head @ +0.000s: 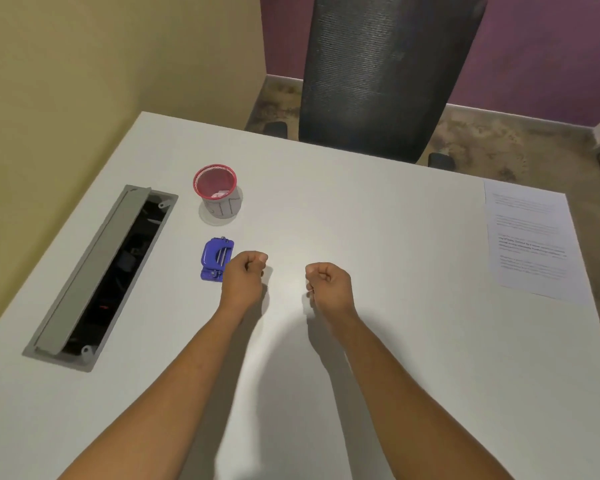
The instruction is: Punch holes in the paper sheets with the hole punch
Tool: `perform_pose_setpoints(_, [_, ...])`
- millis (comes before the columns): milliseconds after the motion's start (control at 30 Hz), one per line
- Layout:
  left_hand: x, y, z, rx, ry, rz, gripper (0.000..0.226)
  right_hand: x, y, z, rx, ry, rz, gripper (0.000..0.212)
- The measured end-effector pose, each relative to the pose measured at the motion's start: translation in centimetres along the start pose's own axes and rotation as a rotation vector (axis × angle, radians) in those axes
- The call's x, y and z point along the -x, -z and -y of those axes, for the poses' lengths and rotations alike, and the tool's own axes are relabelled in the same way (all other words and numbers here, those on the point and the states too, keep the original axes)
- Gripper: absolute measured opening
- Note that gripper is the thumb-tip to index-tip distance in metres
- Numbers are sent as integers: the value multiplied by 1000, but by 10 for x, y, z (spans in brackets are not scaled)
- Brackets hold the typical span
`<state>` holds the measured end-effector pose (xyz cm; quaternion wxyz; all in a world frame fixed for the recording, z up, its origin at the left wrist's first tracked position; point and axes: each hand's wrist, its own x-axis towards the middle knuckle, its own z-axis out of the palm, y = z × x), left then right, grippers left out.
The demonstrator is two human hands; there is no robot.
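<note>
Both bare forearms reach out over the white table, and both hands are curled into loose fists with nothing in them. The left hand hovers with fingers folded in, its knuckles just beside the blue hole punch and covering the punch's right edge from this angle; whether skin actually touches it, I cannot tell. The right hand is likewise balled up, fingers tucked into the palm, a short gap away from the left, over bare tabletop. The hole punch sits flat on the table, its metal parts showing on top. Beyond it stands a pink mesh cup, with something pale lying in its bottom. Far over at the right edge of the table lie the paper sheets, printed with text, well apart from both hands and from the punch. On the left, a grey cable hatch is set into the tabletop with its lid raised. At the far side stands a black mesh-back office chair.
</note>
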<state>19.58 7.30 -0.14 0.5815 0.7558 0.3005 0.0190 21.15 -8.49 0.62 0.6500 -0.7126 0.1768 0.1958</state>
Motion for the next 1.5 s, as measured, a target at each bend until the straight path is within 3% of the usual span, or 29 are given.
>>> perform_pose_setpoints(600, [-162,66,-64,-8,-64,-314,37,-129,-148,128,275,242,86,14])
perform_pose_setpoints(867, [-182,78,-67,-105,-53,-266,13,-136,-171,150,438,323,152,15])
perform_pose_setpoints(1067, [-173,81,-66,-99,-86,-287,2,-136,-158,146,386,353,66,4])
perform_pose_setpoints(1167, [-165,79,-64,-93,-134,-311,14,-130,-144,141,360,395,20,14])
perform_pose_setpoints(1300, [-139,62,-60,-111,-175,-252,22,-112,-107,120,379,418,-22,6])
perform_pose_setpoints(1400, [-112,46,-55,-145,-187,-195,14,-94,-65,99,392,388,-27,13])
perform_pose_setpoints(1500, [-81,26,-49,-175,-263,-116,20,-72,-20,74,404,378,-89,18])
